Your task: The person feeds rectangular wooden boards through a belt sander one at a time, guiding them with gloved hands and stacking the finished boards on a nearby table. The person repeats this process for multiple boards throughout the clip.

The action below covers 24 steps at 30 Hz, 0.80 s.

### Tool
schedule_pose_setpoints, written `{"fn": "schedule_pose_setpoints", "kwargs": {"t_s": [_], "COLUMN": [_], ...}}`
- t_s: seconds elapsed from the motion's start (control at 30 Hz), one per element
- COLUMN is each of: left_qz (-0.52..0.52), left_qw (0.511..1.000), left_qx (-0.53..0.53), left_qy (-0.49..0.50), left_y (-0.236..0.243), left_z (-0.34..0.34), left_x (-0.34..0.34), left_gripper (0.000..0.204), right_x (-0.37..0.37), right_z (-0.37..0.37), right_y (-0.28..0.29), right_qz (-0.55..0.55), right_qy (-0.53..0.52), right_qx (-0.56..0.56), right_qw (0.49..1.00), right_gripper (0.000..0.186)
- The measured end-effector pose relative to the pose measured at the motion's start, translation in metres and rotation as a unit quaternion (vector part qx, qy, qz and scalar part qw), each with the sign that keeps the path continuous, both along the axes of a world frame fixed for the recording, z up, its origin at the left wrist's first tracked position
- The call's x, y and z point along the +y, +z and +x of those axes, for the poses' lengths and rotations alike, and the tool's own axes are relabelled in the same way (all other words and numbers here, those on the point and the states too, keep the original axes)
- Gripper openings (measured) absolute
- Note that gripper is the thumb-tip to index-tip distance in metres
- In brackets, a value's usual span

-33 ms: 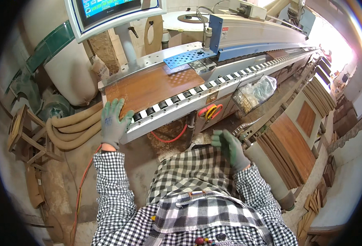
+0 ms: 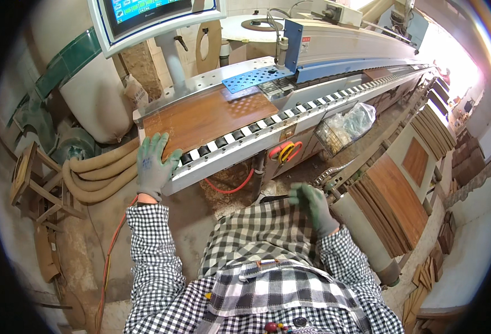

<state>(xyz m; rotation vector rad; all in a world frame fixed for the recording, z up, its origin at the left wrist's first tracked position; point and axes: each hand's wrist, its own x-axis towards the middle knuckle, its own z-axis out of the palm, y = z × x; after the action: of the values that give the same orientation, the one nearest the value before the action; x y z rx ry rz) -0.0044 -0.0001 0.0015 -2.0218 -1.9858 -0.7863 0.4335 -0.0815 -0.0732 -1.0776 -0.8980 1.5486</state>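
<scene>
A brown wood-look board (image 2: 201,119) lies on the bed of a long machine, along a track of black-and-white pads (image 2: 237,135), its far end beside a blue perforated plate (image 2: 248,80). My left hand (image 2: 154,164), in a grey-green glove, rests with fingers apart on the board's near left end. My right hand (image 2: 315,209), gloved alike, hangs open with slightly bent fingers over my checked apron (image 2: 256,234), holding nothing. Red and yellow scissors (image 2: 285,153) hang on the machine's front, above and left of that hand.
A screen (image 2: 139,11) stands upper left. Thick hoses (image 2: 100,164), a wooden stool (image 2: 29,183) and a white sack (image 2: 98,106) are at left. A wire basket with plastic bags (image 2: 343,128) hangs on the machine. Stacked panels (image 2: 390,200) lie on a rack (image 2: 362,228) at right.
My right hand has dropped slightly, with its fingers a little lower. My left hand and the board look the same.
</scene>
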Motion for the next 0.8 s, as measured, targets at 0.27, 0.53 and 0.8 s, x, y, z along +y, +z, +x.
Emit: {"fn": "schedule_pose_setpoints", "kwargs": {"t_s": [0.27, 0.53, 0.8], "left_qz": [0.013, 0.004, -0.053], "left_qw": [0.998, 0.997, 0.994], "left_qx": [-0.024, -0.036, -0.072], "left_qy": [0.053, 0.075, 0.061], "left_y": [-0.007, -0.007, -0.003], "left_z": [0.003, 0.004, -0.009], "left_x": [0.001, 0.003, -0.014], "left_gripper": [0.073, 0.077, 0.077], "right_x": [-0.042, -0.04, -0.04], "right_z": [-0.011, -0.008, -0.01], "right_y": [-0.04, -0.046, -0.042], "right_qz": [0.177, 0.258, 0.253], "right_qy": [-0.01, 0.01, 0.014], "right_qx": [-0.385, -0.486, -0.49], "right_qw": [0.906, 0.835, 0.834], "right_gripper": [0.033, 0.034, 0.035]}}
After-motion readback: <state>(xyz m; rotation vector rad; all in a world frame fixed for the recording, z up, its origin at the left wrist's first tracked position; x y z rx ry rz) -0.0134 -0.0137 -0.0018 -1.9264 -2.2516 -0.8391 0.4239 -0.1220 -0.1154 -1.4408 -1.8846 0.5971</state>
